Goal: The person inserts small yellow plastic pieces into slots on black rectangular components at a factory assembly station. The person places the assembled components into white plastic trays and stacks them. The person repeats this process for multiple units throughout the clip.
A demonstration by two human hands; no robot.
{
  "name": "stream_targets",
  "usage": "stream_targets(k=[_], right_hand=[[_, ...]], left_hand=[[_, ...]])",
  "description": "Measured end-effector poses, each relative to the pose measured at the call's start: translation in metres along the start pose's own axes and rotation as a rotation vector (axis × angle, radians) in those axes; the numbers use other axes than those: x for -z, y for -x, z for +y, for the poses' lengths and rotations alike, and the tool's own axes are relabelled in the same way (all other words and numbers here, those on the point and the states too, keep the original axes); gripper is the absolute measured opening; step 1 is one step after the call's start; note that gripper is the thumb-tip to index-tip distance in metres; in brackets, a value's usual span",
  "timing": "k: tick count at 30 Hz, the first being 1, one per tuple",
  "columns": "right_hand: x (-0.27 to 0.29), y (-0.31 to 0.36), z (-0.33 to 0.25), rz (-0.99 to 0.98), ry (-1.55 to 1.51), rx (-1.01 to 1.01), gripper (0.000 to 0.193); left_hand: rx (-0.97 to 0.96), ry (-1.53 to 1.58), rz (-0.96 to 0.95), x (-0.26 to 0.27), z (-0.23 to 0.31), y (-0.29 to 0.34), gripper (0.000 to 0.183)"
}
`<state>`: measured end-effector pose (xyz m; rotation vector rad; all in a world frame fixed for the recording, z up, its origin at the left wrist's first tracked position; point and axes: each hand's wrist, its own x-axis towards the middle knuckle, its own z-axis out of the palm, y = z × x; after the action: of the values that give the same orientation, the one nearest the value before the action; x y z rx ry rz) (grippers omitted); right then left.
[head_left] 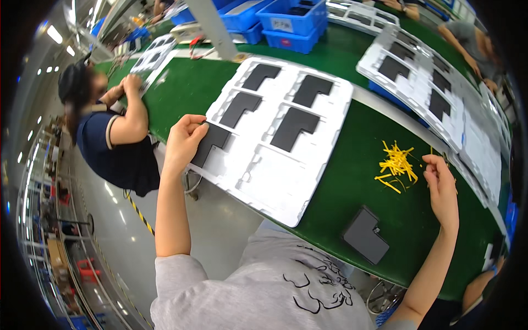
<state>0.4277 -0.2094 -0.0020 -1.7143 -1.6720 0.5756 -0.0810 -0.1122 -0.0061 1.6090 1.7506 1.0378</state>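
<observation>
My left hand (186,142) is at the near left edge of a white plastic tray (250,181). Its thumb and fingers are closed at the upper corner of a black L-shaped piece (211,145), which lies at the near left pocket. Several similar black pieces (295,128) sit in the other pockets, while the near right one holds none. On the right, my right hand (441,190) hovers beside a heap of thin yellow strips (397,163). Its fingers are curled together; what they hold, if anything, is too small to make out. Another black L-shaped piece (366,235) lies on the green table by the front edge.
Further white trays with black pieces (395,69) stand at the far right. Blue bins (291,22) are stacked at the back, beside a grey post (212,27). A co-worker (113,129) sits on the left; another person (470,47) works at the far right.
</observation>
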Motion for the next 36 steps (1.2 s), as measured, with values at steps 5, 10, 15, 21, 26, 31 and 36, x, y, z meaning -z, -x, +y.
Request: stream_targets(k=[5, 10, 15, 21, 26, 31, 36], right_hand=[[-0.003, -0.003, -0.009, -0.079, 0.067, 0.182, 0.016], [-0.006, -0.002, -0.009, -0.047, -0.087, 0.043, 0.014], [-0.010, -0.001, 0.000, -0.093, -0.253, 0.131, 0.019], [-0.040, 0.004, -0.027, -0.136, -0.418, 0.024, 0.015], [-0.035, 0.005, -0.028, -0.054, -0.235, 0.224, 0.012], [-0.036, 0.004, -0.025, -0.039, -0.194, 0.314, 0.012], [-0.039, 0.004, -0.022, -0.045, -0.324, 0.278, 0.010]], left_hand=[[-0.062, -0.237, 0.068, -0.006, -0.003, 0.016, 0.019], [-0.272, -0.442, 0.209, -0.025, 0.007, 0.025, 0.021], [-0.392, -0.220, 0.231, -0.047, 0.048, 0.022, 0.019], [-0.772, -0.030, -0.598, -0.135, 0.130, 0.046, 0.014], [-0.743, -0.055, -0.816, -0.190, 0.164, 0.051, 0.012], [-0.600, 0.047, -0.878, -0.207, 0.159, 0.049, 0.010], [-0.497, 0.083, -0.896, -0.210, 0.156, 0.052, 0.008]])
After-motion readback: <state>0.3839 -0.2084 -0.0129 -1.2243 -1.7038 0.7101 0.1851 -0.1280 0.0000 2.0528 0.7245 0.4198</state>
